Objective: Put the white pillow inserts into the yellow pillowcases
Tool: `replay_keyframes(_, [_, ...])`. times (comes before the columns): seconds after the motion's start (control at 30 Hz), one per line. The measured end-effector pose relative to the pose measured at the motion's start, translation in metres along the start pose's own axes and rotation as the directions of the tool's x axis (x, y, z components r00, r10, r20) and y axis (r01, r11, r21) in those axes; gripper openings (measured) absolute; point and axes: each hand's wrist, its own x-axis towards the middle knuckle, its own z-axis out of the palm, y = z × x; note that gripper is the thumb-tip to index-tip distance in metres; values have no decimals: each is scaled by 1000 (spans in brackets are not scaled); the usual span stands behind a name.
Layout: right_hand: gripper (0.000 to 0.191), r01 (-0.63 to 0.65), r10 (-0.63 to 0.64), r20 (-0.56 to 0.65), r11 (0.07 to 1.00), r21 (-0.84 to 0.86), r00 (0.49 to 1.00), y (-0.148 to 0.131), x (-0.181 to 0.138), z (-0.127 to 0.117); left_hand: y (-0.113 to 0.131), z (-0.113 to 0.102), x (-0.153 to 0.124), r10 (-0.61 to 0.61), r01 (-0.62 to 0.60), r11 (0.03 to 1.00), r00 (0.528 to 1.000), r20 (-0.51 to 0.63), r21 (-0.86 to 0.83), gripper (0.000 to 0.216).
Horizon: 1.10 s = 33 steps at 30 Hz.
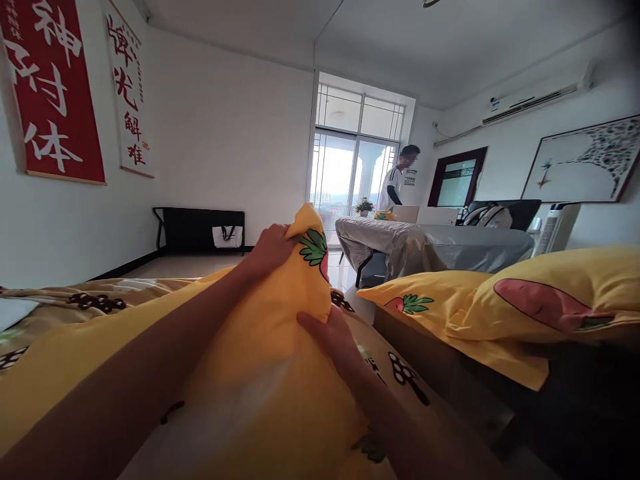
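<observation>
A yellow duvet cover point(260, 333) with a printed pink radish and green leaves spreads across the bed in front of me. One corner of it stands raised between my hands. My left hand point(275, 247) is closed around the upper left edge of that corner. Lower down on the right side, my right hand point(333, 333) grips the same fabric, thumb on the near face and other fingers mostly hidden behind. Under the cover lies a brown sheet point(405, 377) with a mushroom print.
Two matching yellow pillows point(420, 300) point(550, 293) rest at the right. Beyond the bed stands a table point(425, 240) under a silvery plastic cover. A person point(395, 180) is behind it near the glass door. A black folded frame point(195, 230) with a white bag leans along the far wall.
</observation>
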Motion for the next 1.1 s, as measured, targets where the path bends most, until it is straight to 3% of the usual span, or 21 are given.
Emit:
replay_keyframes(0.07, [46,-22,21,-62,999,-24,998,15,7,-9,-7,5,1,-22,22,996,1000,1,-81,36])
replay_keyframes(0.17, [48,-187,186,-17,980,-73,982,26,16,-31,-14,1,0,-89,106,984,989,115,-146,41])
replay_keyframes(0.3, [47,-232,221,101,965,123,970,16,13,-47,-11,-3,4,-95,156,955,966,239,-253,29])
replay_keyframes(0.47, [50,-165,156,53,945,283,986,2,12,-38,7,19,10,-50,75,981,989,140,-178,21])
replay_keyframes(0.6, [45,-96,88,74,988,118,993,9,20,-38,15,29,9,63,-49,986,994,85,-159,23])
replay_keyframes(0.7, [48,-100,98,121,995,10,988,11,24,-50,13,25,9,70,-45,963,994,87,-267,24])
replay_keyframes(0.83, [49,-132,111,183,986,106,977,4,24,-60,12,15,12,18,44,923,987,159,-381,20])
replay_keyframes(0.93, [44,-176,145,195,973,150,970,-1,21,-52,14,12,15,-10,40,953,995,104,-299,12])
replay_keyframes(1.03, [44,-145,127,166,984,106,978,-1,21,-43,15,9,13,23,5,912,998,63,-411,10])
replay_keyframes(1.1, [44,-139,134,190,990,10,973,-4,24,-42,15,6,9,64,-11,888,993,99,-460,13])
